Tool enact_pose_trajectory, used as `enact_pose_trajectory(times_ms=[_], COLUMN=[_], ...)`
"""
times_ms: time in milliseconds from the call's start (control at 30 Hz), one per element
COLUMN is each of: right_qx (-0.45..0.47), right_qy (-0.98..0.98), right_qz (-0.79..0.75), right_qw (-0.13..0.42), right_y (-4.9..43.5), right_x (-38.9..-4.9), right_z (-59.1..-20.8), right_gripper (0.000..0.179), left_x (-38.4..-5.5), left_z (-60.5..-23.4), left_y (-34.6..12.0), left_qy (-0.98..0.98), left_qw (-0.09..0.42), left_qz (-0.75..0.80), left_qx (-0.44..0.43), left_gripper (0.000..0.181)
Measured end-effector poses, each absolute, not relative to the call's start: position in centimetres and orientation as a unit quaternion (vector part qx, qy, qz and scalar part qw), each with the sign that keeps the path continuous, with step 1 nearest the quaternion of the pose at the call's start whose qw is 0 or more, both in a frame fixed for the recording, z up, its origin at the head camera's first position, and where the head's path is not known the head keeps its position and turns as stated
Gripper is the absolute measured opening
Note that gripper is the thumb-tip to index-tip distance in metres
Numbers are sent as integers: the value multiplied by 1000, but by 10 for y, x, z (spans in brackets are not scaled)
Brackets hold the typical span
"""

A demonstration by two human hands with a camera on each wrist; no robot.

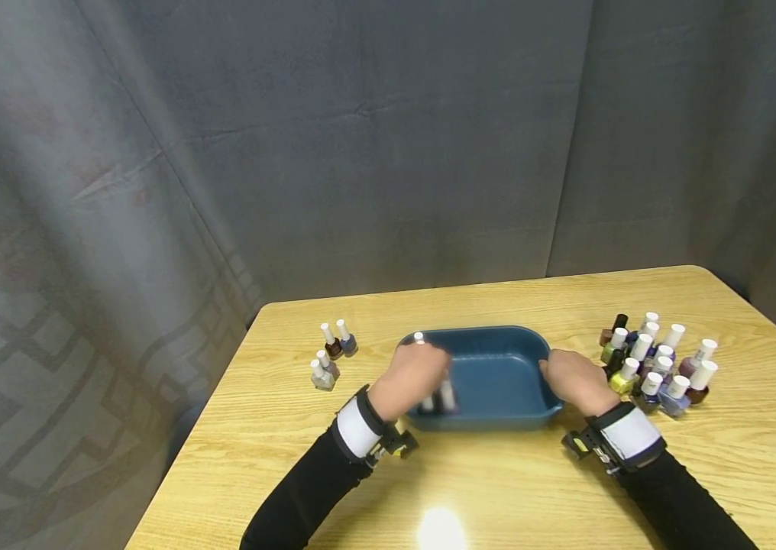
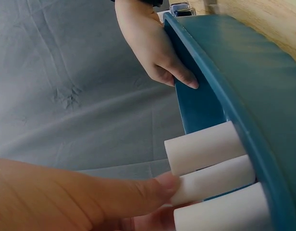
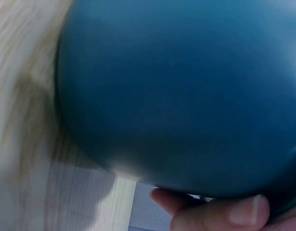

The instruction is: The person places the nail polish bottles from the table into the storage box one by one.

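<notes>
A dark blue oblong tray (image 1: pixel 498 382) stands mid-table. Over its left end my left hand (image 1: pixel 412 378) reaches in, blurred in the head view. Three white caps (image 2: pixel 203 147) of nail polish bottles show inside the tray in the left wrist view. My left thumb (image 2: pixel 153 190) and fingers pinch the middle cap (image 2: pixel 217 178). My right hand (image 1: pixel 575 380) grips the tray's right end, its thumb over the rim, seen also across the tray in the left wrist view. From the right wrist, the tray's curved end (image 3: pixel 177 96) fills most of the picture above my fingertips (image 3: pixel 244 211).
Right of the tray, close to my right wrist, stands a cluster of nail polish bottles (image 1: pixel 663 367) with white caps and one black cap (image 1: pixel 620 321). Several more white-capped bottles (image 1: pixel 333 347) stand at the left. A grey curtain (image 1: pixel 415 153) hangs behind the wooden table (image 1: pixel 278 473).
</notes>
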State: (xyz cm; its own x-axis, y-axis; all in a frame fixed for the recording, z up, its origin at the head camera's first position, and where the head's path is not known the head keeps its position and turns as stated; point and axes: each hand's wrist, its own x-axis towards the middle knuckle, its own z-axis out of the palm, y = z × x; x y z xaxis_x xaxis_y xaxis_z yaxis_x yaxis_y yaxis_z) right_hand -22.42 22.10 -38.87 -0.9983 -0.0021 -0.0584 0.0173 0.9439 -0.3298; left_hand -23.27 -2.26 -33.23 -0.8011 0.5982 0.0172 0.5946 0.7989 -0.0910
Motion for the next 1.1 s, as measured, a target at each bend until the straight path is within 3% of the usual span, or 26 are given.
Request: enact_pose_trajectory(times_ms=[533, 800, 1100], right_qx=[13, 6, 4], right_qy=[984, 985, 985], right_qz=[-171, -173, -173], right_qw=[43, 22, 20], right_y=[221, 220, 219], right_x=[-225, -223, -222], right_z=[-388, -387, -386], right_gripper=[32, 31, 31], left_x=[-232, -229, -228], left_z=[-330, -330, -329], left_y=[-23, -25, -26], left_qy=[-949, -946, -944], left_qw=[-15, -69, -68], left_qz=[28, -16, -24], left_qx=[-313, -317, -322], left_gripper=[19, 11, 9])
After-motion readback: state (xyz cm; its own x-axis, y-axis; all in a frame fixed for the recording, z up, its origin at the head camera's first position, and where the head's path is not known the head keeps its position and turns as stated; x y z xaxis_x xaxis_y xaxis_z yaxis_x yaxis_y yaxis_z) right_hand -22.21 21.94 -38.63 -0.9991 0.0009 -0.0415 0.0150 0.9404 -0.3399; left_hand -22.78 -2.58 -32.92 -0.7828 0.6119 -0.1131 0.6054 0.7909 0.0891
